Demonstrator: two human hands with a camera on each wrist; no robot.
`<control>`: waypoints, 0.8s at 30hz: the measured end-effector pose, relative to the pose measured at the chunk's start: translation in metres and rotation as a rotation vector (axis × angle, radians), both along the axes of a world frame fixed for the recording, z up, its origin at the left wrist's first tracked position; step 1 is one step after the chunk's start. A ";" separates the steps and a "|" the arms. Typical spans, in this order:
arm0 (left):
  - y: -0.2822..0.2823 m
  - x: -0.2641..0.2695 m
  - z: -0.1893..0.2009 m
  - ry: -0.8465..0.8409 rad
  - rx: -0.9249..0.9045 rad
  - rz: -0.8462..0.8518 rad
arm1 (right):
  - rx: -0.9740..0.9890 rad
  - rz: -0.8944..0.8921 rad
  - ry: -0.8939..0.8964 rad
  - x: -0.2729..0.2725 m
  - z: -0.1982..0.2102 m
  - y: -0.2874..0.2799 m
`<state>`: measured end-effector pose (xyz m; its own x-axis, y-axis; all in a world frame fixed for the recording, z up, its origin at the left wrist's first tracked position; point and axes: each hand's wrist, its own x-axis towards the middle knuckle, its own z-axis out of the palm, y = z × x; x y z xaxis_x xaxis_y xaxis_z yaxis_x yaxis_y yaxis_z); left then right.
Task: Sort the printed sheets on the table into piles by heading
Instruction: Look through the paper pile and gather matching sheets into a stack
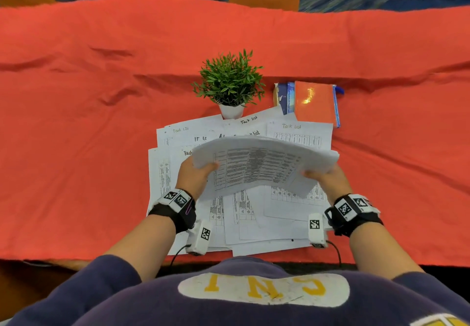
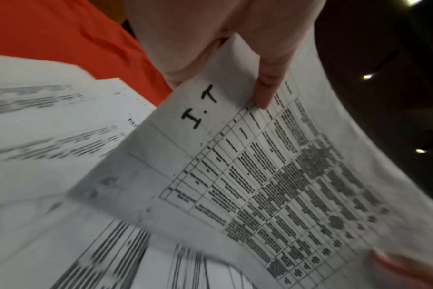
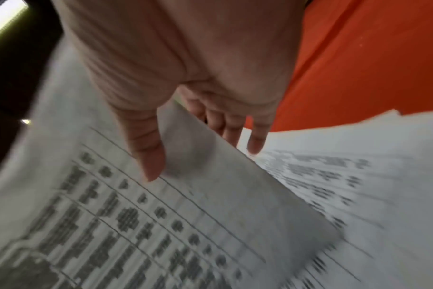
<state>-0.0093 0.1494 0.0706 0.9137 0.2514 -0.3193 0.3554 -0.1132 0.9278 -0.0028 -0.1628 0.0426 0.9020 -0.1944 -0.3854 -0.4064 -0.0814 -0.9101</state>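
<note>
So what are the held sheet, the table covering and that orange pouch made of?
The held sheet looks like thin matte paper: it bows between both hands. The table covering seems to be soft orange-red cloth, given its wrinkles. The orange pouch appears to be glossy plastic, showing a bright glare; I can't be sure.

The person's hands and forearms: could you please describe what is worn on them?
Both hands, left hand and right hand, are bare. Each wrist carries a black strap with white blocks bearing black-and-white square markers. A white camera module hangs under each wrist, trailing a thin black cable. Navy sleeves are pushed up.
</note>
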 end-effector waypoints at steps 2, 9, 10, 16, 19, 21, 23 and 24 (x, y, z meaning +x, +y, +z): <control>-0.003 0.007 0.016 -0.064 0.065 -0.051 | -0.156 -0.089 -0.119 0.008 0.021 -0.002; -0.035 0.025 0.077 -0.365 0.429 -0.337 | -0.783 0.425 -0.486 0.030 0.103 0.054; -0.040 0.026 0.086 -0.417 0.460 -0.370 | -0.812 0.473 -0.513 0.033 0.108 0.063; -0.024 0.029 0.105 -0.489 0.413 -0.280 | -0.360 0.313 -0.404 0.038 0.121 0.050; -0.008 0.031 0.094 -0.415 0.225 -0.125 | -0.152 0.165 -0.359 0.033 0.113 0.031; -0.009 0.027 0.089 -0.362 0.064 -0.102 | -0.034 0.119 -0.317 0.028 0.104 0.027; -0.019 0.022 0.080 -0.315 -0.044 -0.125 | 0.094 0.081 -0.289 0.022 0.091 0.030; -0.025 0.020 0.075 -0.296 -0.043 -0.129 | 0.135 0.069 -0.287 0.019 0.084 0.035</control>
<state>0.0110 0.1245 0.1460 0.9919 0.1197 -0.0428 0.0547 -0.0978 0.9937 0.0159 -0.1279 0.1269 0.9868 -0.0939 -0.1318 -0.1296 0.0293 -0.9911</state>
